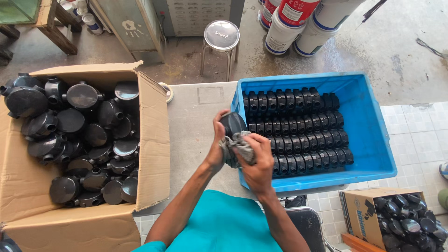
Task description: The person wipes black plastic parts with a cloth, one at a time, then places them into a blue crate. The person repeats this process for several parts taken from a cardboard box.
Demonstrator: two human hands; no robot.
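Concrete floor (396, 56), stained and grey, runs behind your grey table (196, 126), with pale tiles to the right. On the left of the table sits a large cardboard box (154, 140), flaps open, heaped with loose black round junction boxes (84, 135) lying at all angles. On the right sits a blue plastic crate (368, 135), where like black parts (298, 130) stand packed on edge in tidy rows; its right portion is bare.

Beyond the table stand a round metal stool (221, 36), a stack of white buckets (298, 28) and a grey metal cabinet (196, 16). A smaller cardboard box (361, 212) of the same black parts rests on the tiled floor at lower right.

Your hands meet between the two containers, above the crate's near left corner. Your left hand (217, 147) has its grip closed about one black fitting (232, 123), thumb on its face, holding it tilted and clear of the table. Your right hand (259, 161) has its grip closed on a grey rag (239, 143), which is pressed against the lower side of that fitting. Rag and fitting are touching; how far the cloth wraps behind the part cannot be told from this view. Both forearms rise from a teal garment (224, 224) at the bottom edge.
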